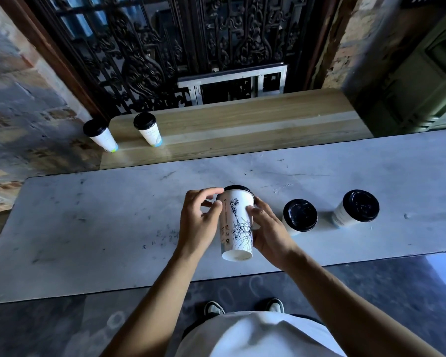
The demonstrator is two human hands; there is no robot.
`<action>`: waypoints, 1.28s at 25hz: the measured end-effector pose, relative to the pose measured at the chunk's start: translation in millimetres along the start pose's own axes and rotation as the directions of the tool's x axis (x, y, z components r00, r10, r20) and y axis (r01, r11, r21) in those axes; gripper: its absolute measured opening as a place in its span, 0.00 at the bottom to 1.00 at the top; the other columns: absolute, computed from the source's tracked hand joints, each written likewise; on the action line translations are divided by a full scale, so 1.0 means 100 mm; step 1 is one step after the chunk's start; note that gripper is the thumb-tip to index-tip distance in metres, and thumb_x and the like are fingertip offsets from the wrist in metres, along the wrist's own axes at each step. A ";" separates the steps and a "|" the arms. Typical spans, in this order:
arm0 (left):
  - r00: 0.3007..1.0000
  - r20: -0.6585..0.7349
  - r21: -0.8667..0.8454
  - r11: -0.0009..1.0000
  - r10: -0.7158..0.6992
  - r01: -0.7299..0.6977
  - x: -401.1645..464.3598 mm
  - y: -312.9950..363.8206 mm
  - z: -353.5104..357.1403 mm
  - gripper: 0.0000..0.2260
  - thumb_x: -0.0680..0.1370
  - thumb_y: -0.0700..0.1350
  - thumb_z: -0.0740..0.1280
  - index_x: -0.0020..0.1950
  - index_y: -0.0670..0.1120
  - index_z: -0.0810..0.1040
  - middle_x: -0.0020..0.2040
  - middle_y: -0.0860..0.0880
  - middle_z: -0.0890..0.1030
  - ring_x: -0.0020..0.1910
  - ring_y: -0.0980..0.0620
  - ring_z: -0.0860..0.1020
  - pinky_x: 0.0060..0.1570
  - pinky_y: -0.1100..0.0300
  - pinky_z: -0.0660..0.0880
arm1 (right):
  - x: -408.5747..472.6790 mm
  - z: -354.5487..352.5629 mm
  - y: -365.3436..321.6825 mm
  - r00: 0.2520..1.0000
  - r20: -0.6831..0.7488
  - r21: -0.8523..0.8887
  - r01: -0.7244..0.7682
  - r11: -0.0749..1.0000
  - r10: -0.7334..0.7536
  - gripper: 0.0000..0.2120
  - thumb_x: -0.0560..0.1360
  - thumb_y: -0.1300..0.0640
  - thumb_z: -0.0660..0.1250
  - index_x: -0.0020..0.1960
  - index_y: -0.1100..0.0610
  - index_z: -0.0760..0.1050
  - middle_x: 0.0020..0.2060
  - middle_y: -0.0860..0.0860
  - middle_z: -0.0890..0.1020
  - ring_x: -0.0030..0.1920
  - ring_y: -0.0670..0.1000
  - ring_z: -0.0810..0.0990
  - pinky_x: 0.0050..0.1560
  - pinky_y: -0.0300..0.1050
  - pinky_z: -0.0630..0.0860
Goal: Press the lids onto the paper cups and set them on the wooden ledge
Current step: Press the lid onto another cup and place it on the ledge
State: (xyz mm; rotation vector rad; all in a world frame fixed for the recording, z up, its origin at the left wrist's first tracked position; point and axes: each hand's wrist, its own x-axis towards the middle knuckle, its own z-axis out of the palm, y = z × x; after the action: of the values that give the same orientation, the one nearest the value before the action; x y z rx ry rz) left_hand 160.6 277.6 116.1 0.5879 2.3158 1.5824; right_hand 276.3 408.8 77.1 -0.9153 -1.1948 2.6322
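Observation:
Both my hands hold a white paper cup (236, 228) with a statue drawing and a black lid (237, 188), tipped away from me above the grey table (88, 222). My left hand (200, 220) grips its left side, fingertips at the lid's rim. My right hand (267, 228) wraps its right side. Two more lidded cups stand on the table to the right, one close (299, 215) and one farther (357, 209). On the wooden ledge (242, 130) beyond the table stand two lidded cups, one at its left end (101, 135) and one beside it (147, 128).
A black ornate iron grille (191, 47) rises behind the ledge, with a small metal frame (232, 83) at its base. Brick walls flank it. A green structure (422, 81) stands at the right. My shoes (242, 307) are on the dark floor under the table's near edge.

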 end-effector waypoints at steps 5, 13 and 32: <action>0.997 0.054 0.003 0.999 0.046 -0.046 -0.10 0.03 0.02 0.06 0.76 0.48 0.74 0.53 0.54 0.87 0.52 0.48 0.80 0.47 0.57 0.80 0.48 0.67 0.77 | 0.00 0.00 -0.08 1.000 -0.011 -0.063 0.006 0.998 -0.007 0.27 0.79 0.55 0.70 0.74 0.59 0.67 0.58 0.66 0.82 0.44 0.62 0.86 0.46 0.57 0.83; 0.998 0.057 -0.058 0.998 -0.027 0.031 -0.10 -0.06 0.01 0.09 0.76 0.44 0.71 0.55 0.55 0.83 0.53 0.47 0.83 0.47 0.62 0.81 0.52 0.63 0.76 | 0.09 -0.12 -0.05 0.999 -0.033 -0.052 0.034 0.998 -0.036 0.20 0.82 0.58 0.53 0.71 0.46 0.70 0.42 0.57 0.82 0.42 0.58 0.84 0.44 0.53 0.82; 0.996 0.050 -0.053 0.996 -0.074 0.076 -0.16 -0.12 0.02 0.17 0.76 0.30 0.65 0.54 0.49 0.85 0.55 0.50 0.86 0.53 0.53 0.84 0.48 0.65 0.78 | -0.04 -0.09 -0.05 0.998 0.022 -0.097 0.054 0.994 -0.052 0.26 0.69 0.58 0.69 0.67 0.52 0.78 0.38 0.49 0.83 0.37 0.49 0.82 0.41 0.46 0.81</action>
State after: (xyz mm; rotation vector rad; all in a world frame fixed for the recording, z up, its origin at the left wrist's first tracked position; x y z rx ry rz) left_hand 173.6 267.4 104.2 0.5144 2.2255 1.5745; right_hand 284.1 417.1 77.7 -0.8627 -1.3439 2.5671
